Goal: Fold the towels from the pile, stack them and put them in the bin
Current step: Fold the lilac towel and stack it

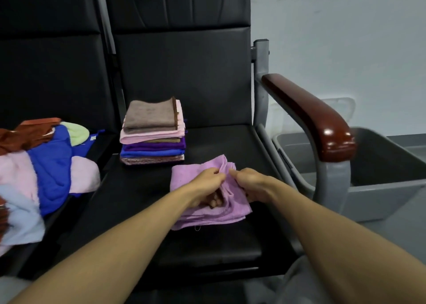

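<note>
Right now there are two hands at work on one lilac towel point(184, 176), which lies near the front of the right-hand black seat point(207, 246). The left hand point(205, 183) has its fingers curled into the cloth, thumb and forefinger pinching a raised fold near the far edge, and the other fingertips tucked into the creases below. The right hand point(251, 183) is just beside it, nearly touching, and grasps the same fold between thumb and bent fingers. The towel is bunched and ridged down the middle between the hands, flatter at its left side, with loose layers splayed at its near edge.

Just behind it stands one stack of folded towels point(153, 133): brown on top, then pink, purple, blue and a reddish one at the bottom; I cannot count the layers exactly. One loose pile point(50, 165) of rust, green, blue, pink and pale blue cloths covers the left seat. One grey bin point(380, 195) sits on the floor beyond the wooden armrest point(309, 112).
</note>
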Tool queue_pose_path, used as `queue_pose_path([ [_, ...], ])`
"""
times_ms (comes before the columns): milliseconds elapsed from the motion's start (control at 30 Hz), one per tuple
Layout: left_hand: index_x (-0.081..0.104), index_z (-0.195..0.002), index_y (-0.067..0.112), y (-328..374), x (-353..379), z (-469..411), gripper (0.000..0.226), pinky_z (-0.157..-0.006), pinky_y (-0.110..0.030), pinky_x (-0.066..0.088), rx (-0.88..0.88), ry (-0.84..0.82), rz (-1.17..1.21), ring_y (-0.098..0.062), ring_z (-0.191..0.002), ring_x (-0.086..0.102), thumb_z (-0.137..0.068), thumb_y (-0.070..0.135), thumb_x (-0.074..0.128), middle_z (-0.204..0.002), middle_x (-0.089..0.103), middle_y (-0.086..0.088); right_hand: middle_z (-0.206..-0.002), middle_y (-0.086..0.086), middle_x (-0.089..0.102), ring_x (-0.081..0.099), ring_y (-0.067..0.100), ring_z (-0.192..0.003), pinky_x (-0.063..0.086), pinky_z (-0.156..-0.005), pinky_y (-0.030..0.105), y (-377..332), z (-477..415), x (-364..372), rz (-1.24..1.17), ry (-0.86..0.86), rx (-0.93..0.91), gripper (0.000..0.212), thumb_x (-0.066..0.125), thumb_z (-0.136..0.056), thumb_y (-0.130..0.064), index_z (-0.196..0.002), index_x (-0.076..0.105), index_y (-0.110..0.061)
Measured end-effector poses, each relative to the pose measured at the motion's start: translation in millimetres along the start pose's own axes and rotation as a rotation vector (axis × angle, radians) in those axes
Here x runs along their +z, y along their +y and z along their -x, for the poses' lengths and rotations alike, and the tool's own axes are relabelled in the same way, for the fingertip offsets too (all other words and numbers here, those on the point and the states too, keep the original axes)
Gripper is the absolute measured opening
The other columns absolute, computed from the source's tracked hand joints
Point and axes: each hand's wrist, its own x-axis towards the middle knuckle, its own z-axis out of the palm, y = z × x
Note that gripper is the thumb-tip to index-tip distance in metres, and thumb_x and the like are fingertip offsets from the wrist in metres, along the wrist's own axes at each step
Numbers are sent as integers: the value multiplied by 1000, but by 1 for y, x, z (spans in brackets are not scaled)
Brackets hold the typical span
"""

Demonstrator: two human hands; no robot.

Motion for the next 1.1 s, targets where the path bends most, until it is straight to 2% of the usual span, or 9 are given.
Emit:
queue_pose_path([
  [133,49,-112,13,-4,-21,12,20,-44,-27,43,26,43,80,-21,-51,56,-103,24,35,-82,58,-15,-96,7,65,64,20,-82,51,-62,28,-5,5,5,20,31,0,57,25,-101,-53,-104,60,-8],
  [200,53,-115,19,-13,-41,15,21,-49,-30,49,106,153,-12,-22,-59,62,-102,15,37,-83,63,-12,-119,12,61,61,26,-104,52,-80,34,-9,5,10,140,92,-38,67,22,-100,-57,-123,56,-4],
  [267,63,-105,19,-25,-61,18,26,-59,-30,53,156,232,-132,-19,-66,65,-99,10,39,-83,67,-8,-141,19,48,50,32,-125,43,-101,37,-13,4,18,365,162,-60,76,19,-100,-58,-136,48,2],
  [400,70,-90,18,-50,-82,26,30,-57,-17,46,142,338,-152,-11,-64,62,-94,5,43,-82,70,-6,-142,19,46,48,34,-126,39,-103,40,-13,2,34,629,248,-72,74,26,-98,-60,-138,44,0],
  [500,69,-91,16,-51,-88,23,30,-58,-21,45,143,376,-43,-14,-67,61,-94,6,42,-82,68,-6,-138,19,49,51,34,-121,40,-97,38,-17,-2,44,674,297,-64,58,34,-100,-44,-135,43,2],
  [667,65,-96,14,-44,-98,19,23,-62,-23,47,123,422,129,-16,-75,58,-95,10,43,-86,64,-6,-138,23,47,51,32,-121,39,-90,29,-45,3,65,514,268,-173,54,34,-104,-32,-139,33,9],
  [767,63,-101,10,-48,-109,14,20,-67,-26,47,62,438,201,-17,-78,59,-95,16,45,-91,65,-8,-128,16,55,57,27,-110,43,-84,30,-65,7,78,354,282,-302,55,39,-101,-41,-139,37,-2],
  [900,47,-131,6,-59,-127,20,50,-66,-31,47,-89,524,316,-21,-76,57,-88,31,50,-88,63,-7,-105,11,65,68,24,-87,58,-77,38,-86,20,92,-81,113,-399,37,43,-100,-41,-125,49,-15],
  [1100,58,-113,16,-65,-144,47,34,-70,-38,53,-140,244,677,-26,-87,64,-94,42,52,-99,68,-9,-110,11,67,70,24,-85,60,-72,38,-101,36,105,-492,-114,-413,34,49,-99,-40,-129,52,-24],
])
